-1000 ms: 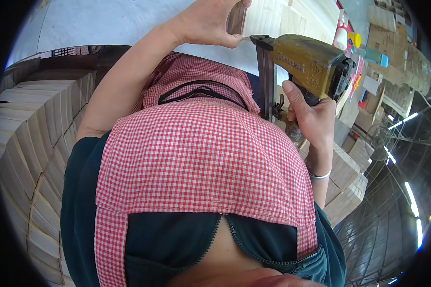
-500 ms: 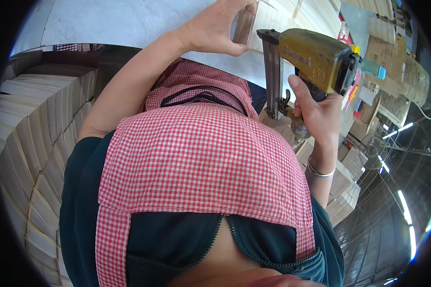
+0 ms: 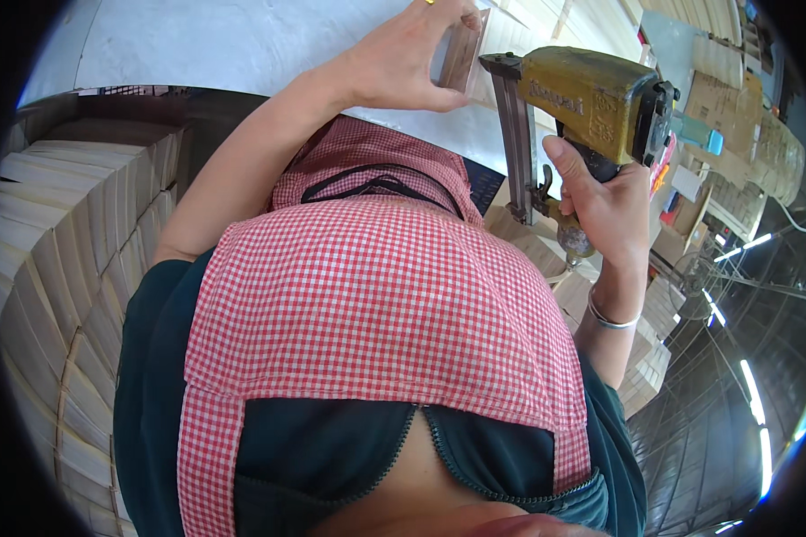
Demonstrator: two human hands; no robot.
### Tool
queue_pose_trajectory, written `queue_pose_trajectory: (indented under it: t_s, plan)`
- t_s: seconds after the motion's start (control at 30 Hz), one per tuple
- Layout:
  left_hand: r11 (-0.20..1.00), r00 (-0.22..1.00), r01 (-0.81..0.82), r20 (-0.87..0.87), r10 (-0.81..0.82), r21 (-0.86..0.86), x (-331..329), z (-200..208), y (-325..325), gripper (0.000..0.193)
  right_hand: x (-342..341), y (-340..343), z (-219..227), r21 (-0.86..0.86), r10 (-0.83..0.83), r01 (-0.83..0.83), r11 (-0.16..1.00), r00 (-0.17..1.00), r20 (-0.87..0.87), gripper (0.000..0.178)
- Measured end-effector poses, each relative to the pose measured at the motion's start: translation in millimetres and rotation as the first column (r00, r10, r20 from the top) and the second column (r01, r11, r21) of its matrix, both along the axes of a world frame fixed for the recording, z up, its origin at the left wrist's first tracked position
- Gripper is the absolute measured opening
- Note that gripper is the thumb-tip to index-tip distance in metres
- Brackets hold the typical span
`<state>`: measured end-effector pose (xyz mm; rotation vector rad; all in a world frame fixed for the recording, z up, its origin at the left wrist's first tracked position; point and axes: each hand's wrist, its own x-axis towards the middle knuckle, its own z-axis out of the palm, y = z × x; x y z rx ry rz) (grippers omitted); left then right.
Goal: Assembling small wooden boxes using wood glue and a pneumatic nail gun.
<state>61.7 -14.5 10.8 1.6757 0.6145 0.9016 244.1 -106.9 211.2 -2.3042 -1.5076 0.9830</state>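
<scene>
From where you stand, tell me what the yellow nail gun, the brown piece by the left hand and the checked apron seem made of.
Yellow nail gun: probably painted metal, the coat dull and blotched with grime or wear.
Brown piece: likely wood, by its streaky tone; whether stained or varnished is unclear.
Checked apron: cloth, perhaps cotton or a blend, matt, by its soft folds.

The far edge crops the bare left hand; the bare right hand partly hides the black grip of the yellow metal nail gun. At left, the rim cuts off stacked pale wooden boards.
</scene>
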Motion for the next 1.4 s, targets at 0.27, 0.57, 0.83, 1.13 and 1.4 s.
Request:
queue_pose_trajectory:
  t_s: [0.27, 0.57, 0.83, 1.13, 1.4]
  plan:
    - [0.929, 0.934, -0.356, 0.013, 0.356, 0.106, 2.0, 5.0, -18.2, 0.071, 4.5, 19.7, 9.8, -0.014, 0.155, -0.154, 0.988, 0.984, 0.086, 0.025]
    - [0.858, 0.818, -0.46, -0.267, 0.51, 0.228, 19.4, 6.1, -30.6, 0.06, 17.0, 49.3, 13.6, -0.026, 0.003, -0.001, 1.0, 0.996, 0.094, 0.03]
    - [0.87, 0.828, -0.439, -0.277, 0.488, 0.224, 18.6, 5.5, -29.7, 0.058, 26.4, 54.1, 4.6, 0.009, 0.047, -0.048, 0.999, 0.998, 0.036, 0.031]
    - [0.889, 0.842, -0.415, -0.288, 0.456, 0.194, 17.6, 5.6, -29.0, 0.056, 29.4, 51.2, 3.3, 0.019, 0.019, -0.018, 1.0, 0.999, -0.028, 0.031]
    - [0.898, 0.841, -0.403, -0.316, 0.44, 0.177, 16.6, 9.5, -29.9, 0.054, 30.1, 50.3, 2.2, 0.003, -0.018, 0.019, 1.0, 0.999, -0.037, 0.031]
